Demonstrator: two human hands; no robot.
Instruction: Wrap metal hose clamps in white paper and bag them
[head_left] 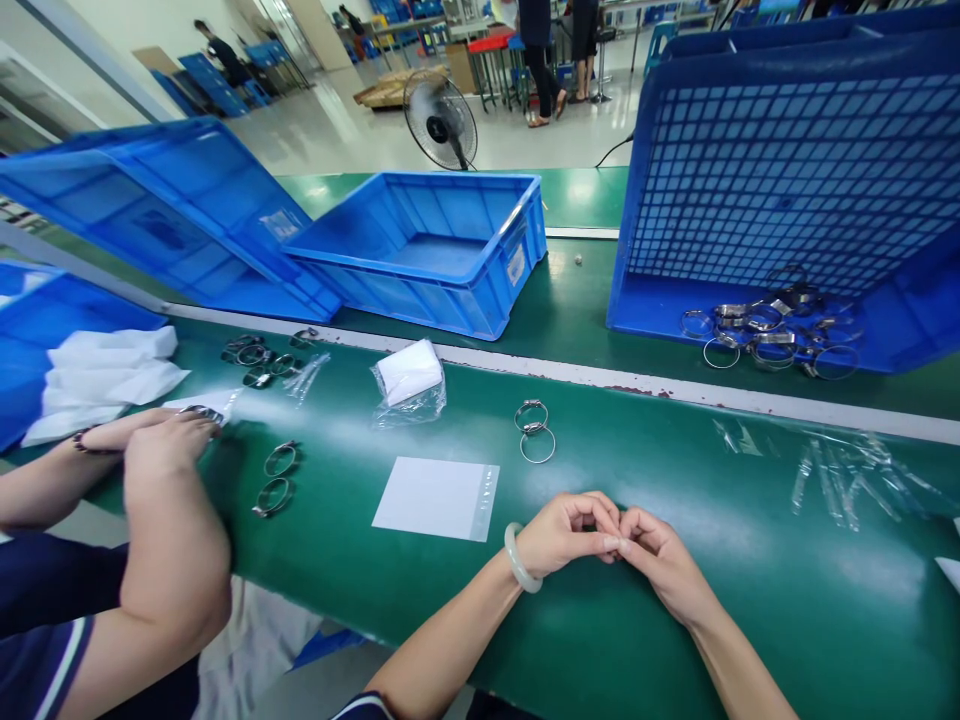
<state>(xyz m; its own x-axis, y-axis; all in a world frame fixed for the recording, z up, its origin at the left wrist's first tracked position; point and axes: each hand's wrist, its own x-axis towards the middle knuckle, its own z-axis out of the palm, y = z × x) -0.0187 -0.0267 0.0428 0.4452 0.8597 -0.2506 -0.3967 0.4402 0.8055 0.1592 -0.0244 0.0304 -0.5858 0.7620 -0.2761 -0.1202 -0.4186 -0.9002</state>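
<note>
My left hand, with a pale bangle on its wrist, and my right hand meet fingertip to fingertip low on the green table. Both have their fingers curled and pinched together; whatever they pinch is too small to name. Two metal hose clamps lie just beyond my hands. A flat white plastic bag rests to the left of my left hand. A clear bag with white contents lies farther back.
A co-worker's arms work at the left beside several loose clamps. Blue crates stand behind. A tilted blue crate holds a pile of clamps. Clear empty bags lie at the right. A fan stands beyond.
</note>
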